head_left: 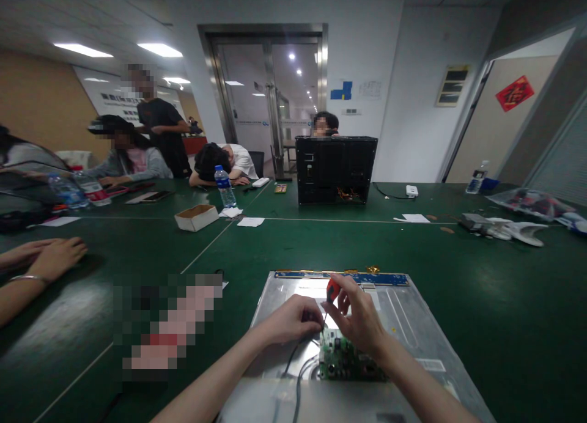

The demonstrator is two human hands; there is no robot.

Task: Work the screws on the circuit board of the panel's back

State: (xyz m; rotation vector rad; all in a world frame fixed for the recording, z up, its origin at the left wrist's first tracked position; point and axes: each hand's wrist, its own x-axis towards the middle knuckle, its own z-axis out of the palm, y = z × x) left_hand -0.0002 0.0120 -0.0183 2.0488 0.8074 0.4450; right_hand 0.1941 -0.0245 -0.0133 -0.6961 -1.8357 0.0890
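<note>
My right hand grips a screwdriver with a red and black handle. Its thin shaft points down at the upper left corner of a green circuit board. Close to the tip, my left hand is closed with its fingertips pinched together; what they hold, if anything, is hidden. The board lies on the metal back of a flat display panel, which has a blue strip along its far edge. Dark cables run from near the board towards me.
Across the green table stands a black monitor casing with a person behind it. A small open box, a water bottle and papers lie left of it. Another person's hands rest at the left. Bagged items lie far right.
</note>
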